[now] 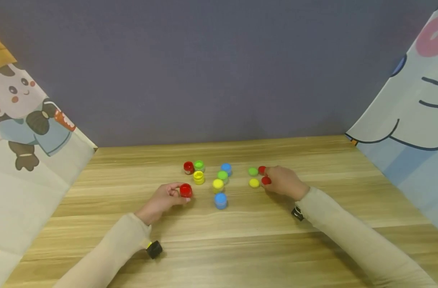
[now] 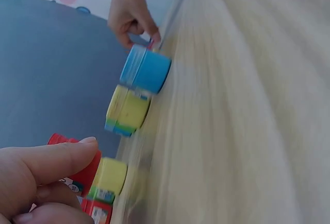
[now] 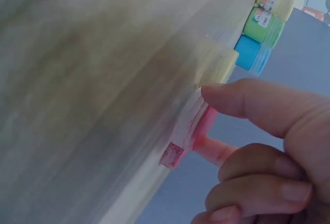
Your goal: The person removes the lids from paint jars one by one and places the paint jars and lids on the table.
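Left hand point(image 1: 160, 203) grips a red jar point(image 1: 185, 191) left of the nearest blue jar point(image 1: 220, 201) on a worktop point(image 1: 240, 248), as the right hand point(image 1: 285, 183) pinches a red lid point(image 1: 266, 181) beside a yellow lid point(image 1: 254, 183)

Across the counter point(image 1: 240, 248), four jars point(image 1: 218, 186) run front to back mid-field; three jars point(image 1: 199, 179) huddle to their left, the jar point(image 1: 185, 191) in the left grip point(image 1: 165, 201) just before them; four lids point(image 1: 254, 183) lie right, by the right grip point(image 1: 285, 183).
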Demonstrator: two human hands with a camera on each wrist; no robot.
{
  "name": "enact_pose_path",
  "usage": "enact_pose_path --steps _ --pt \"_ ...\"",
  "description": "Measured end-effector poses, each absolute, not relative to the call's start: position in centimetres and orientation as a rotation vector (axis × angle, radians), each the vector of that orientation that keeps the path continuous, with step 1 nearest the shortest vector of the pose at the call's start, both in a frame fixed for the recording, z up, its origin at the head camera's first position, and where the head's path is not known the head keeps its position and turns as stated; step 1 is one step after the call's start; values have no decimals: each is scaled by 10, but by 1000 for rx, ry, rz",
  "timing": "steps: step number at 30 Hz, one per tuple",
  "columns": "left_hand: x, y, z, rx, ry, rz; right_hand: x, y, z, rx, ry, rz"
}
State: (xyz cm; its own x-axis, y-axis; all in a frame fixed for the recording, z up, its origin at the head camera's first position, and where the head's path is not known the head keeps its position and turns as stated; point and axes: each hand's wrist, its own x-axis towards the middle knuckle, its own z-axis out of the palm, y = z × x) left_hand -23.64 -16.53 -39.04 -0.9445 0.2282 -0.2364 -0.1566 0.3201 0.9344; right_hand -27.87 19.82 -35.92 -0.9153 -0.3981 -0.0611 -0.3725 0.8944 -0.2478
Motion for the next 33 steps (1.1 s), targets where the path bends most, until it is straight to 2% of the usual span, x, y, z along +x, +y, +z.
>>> enact_pose_path --steps 18,33 --pt "-270 -175 -398 -65 2279 1692 -276 196 -359 -610 2967 -325" --pt "-290 -170 -403 -110 2270 1689 -245 136 -359 -843 2784 -545"
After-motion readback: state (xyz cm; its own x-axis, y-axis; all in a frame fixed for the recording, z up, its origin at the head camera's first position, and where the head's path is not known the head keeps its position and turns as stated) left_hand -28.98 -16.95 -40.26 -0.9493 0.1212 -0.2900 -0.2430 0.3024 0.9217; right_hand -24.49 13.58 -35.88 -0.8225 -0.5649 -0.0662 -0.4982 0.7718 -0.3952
